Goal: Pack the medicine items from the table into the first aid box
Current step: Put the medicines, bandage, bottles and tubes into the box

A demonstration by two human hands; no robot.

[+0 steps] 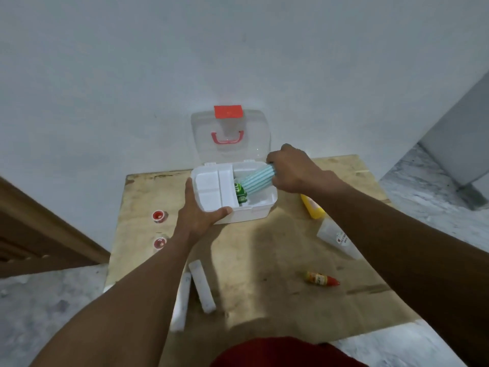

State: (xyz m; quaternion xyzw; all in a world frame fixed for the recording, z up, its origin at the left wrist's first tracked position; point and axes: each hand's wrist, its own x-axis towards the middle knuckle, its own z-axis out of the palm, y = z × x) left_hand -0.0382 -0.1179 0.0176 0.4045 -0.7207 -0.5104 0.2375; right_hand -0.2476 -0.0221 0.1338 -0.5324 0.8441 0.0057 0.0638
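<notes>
A white first aid box (254, 214) stands open at the table's far side, its clear lid (230, 136) with a red latch upright against the wall. A white divider tray fills the box's left half. My left hand (197, 213) grips the box's front left corner, thumb over the rim. My right hand (291, 168) holds a teal-and-white striped pack (255, 182), tilted down into the right half of the box, above a green item (240, 193). On the table lie a yellow bottle (313, 207), a clear pouch (334, 238), a small red-capped bottle (321, 279), two white strips (202, 286) and two small red-lidded pots (159, 216).
The wooden table (264, 260) stands against a pale wall. Its left edge runs close to the two pots; a brown wooden frame (39, 229) lies beyond it. Grey floor shows on both sides, and a red garment (277, 353) is at the bottom.
</notes>
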